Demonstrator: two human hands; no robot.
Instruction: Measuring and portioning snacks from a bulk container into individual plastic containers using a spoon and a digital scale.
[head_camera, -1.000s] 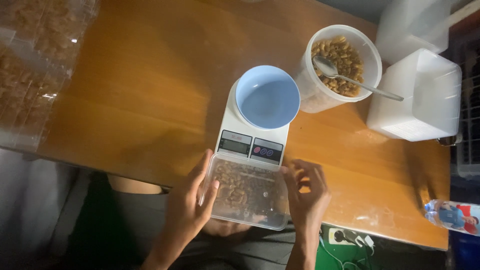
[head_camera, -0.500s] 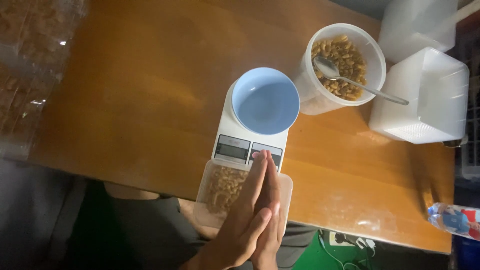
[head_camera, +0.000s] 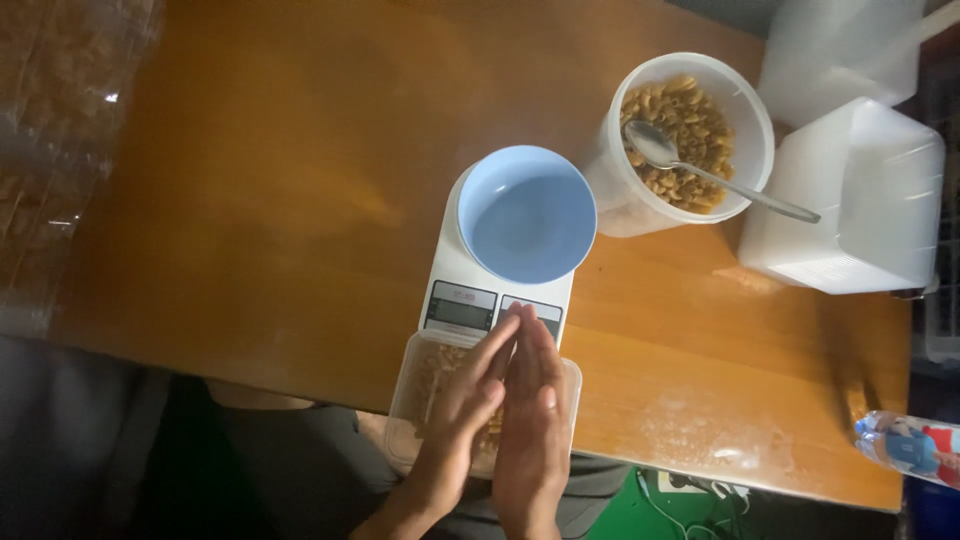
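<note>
Pasta box (head_camera: 430, 400) sits half off the table edge (head_camera: 300, 395) under my flat palms, left hand (head_camera: 462, 410) and right hand (head_camera: 532, 425), pressing, gripping nothing; uneven push could tip it into my lap.

This looks like a small food-packing spot in a home or back room. A worn wooden surface (head_camera: 250, 200) carries a white kitchen scale (head_camera: 480, 290) with a blue bowl (head_camera: 527, 215) on it, a tub of dry pasta (head_camera: 685, 130) with a spoon (head_camera: 700, 170) in it, and stacks of clear plastic containers (head_camera: 850, 200). Clear bags of pasta (head_camera: 50, 150) lie at the left edge. The light is dim, and cables (head_camera: 700, 495) show on the floor.
</note>
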